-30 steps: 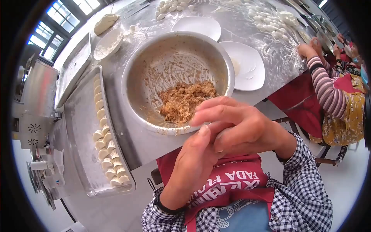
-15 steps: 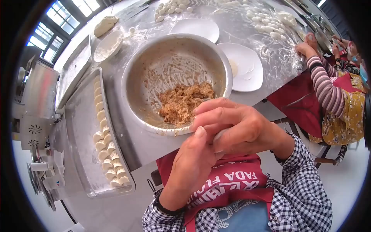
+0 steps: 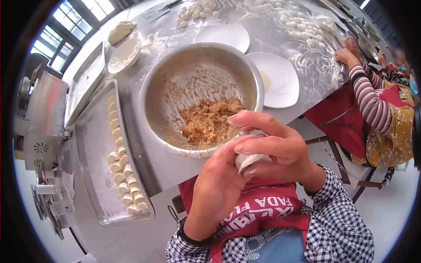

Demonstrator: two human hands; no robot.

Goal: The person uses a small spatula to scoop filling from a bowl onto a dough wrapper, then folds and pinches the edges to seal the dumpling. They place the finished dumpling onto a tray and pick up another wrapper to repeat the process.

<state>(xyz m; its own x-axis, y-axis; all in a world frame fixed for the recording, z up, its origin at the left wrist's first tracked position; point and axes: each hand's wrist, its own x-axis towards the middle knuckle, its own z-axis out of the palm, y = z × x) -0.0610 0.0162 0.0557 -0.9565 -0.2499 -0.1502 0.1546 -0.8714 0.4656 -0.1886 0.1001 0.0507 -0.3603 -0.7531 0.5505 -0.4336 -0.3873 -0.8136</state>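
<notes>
A pale dumpling sits between my two hands, just in front of the big metal bowl. My left hand presses against its left side, fingers partly hidden behind my right hand. Curled round the dumpling from the right is my right hand, its index finger lifted. Part of the dumpling's edge is covered by the fingers. Brown minced filling lies in the lower part of the metal bowl, whose inner wall is smeared.
A metal tray at left holds a row of folded dumplings. White plates stand behind the bowl, one with a round wrapper. Dough pieces lie on the floured table. A co-worker's hands work at right.
My hands have turned and parted a little, so the dumpling between them now shows. My right index finger has lifted. The view has shifted slightly.
</notes>
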